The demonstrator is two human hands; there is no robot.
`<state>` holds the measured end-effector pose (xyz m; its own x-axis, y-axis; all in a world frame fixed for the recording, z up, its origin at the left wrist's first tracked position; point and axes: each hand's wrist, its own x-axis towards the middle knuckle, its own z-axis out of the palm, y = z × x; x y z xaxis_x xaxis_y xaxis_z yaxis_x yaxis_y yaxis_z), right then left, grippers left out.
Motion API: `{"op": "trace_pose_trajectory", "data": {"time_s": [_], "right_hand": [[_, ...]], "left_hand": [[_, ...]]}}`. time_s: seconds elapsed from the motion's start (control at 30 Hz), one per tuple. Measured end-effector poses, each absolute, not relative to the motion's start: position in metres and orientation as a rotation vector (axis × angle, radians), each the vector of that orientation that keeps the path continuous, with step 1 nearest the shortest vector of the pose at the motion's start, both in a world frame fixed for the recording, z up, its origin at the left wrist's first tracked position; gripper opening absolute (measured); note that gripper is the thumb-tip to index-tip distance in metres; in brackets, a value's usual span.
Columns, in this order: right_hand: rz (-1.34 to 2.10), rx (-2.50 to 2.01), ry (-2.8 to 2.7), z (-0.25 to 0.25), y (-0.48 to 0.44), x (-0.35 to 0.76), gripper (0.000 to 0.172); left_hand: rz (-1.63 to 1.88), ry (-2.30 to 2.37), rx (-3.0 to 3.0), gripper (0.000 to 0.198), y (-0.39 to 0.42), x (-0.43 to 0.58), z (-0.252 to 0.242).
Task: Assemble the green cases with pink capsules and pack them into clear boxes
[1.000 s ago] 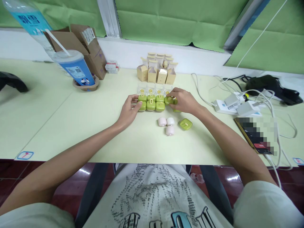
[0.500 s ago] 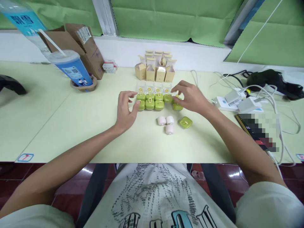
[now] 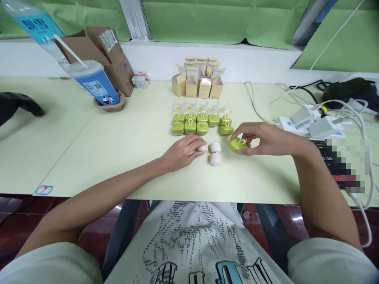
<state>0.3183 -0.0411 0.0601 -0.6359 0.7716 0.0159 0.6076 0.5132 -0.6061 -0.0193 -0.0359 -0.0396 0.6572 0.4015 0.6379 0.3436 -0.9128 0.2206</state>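
My left hand (image 3: 185,152) has its fingers closed round a pale pink case (image 3: 203,148) on the table. Just right of it sit a white case (image 3: 215,147) and another pink case (image 3: 215,159). My right hand (image 3: 257,139) grips a loose green case (image 3: 237,144) with a yellow loop, thumb below and fingers above. Behind the hands, several green cases (image 3: 190,126) stand in two rows, with a gap before the pair at the right (image 3: 226,129). Clear boxes (image 3: 201,108) with yellow rings line up behind them.
Small open cartons (image 3: 204,87) stand near the wall. On the left are a blue cup (image 3: 97,86), a bottle (image 3: 38,29) and a cardboard box (image 3: 118,65). A power strip (image 3: 287,125) with cables and a dark device (image 3: 331,157) lie on the right.
My left hand has moved from the green rows toward me and right, onto a pink case. My right hand has left the rows and taken hold of the loose green case.
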Motion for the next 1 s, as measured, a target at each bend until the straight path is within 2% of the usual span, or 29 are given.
{"op": "trace_pose_trajectory", "data": {"time_s": [0.1, 0.23, 0.43, 0.6, 0.8, 1.0], "right_hand": [[1.156, -0.979, -1.965, 0.056, -0.040, 0.307, 0.047], [1.357, -0.738, -1.614, 0.029, -0.044, 0.273, 0.038], [1.240, -0.578, -1.835, 0.015, -0.061, 0.251, 0.043], [1.014, -0.456, -1.937, 0.014, -0.063, 0.249, 0.047], [0.858, -0.407, -2.010, 0.012, -0.064, 0.246, 0.048], [0.860, -0.467, -2.000, 0.012, -0.068, 0.243, 0.044]], "left_hand": [[1.400, 0.588, 2.724, 0.033, -0.040, -0.021, -0.033], [1.717, 0.546, 2.631, 0.044, -0.053, -0.022, -0.020], [1.823, 0.523, 2.633, 0.036, -0.061, -0.024, -0.014], [1.869, 0.475, 2.665, 0.032, -0.059, -0.024, -0.013], [1.887, 0.383, 2.679, 0.034, -0.058, -0.024, -0.009], [1.875, 0.411, 2.741, 0.037, -0.057, -0.025, -0.011]]}}
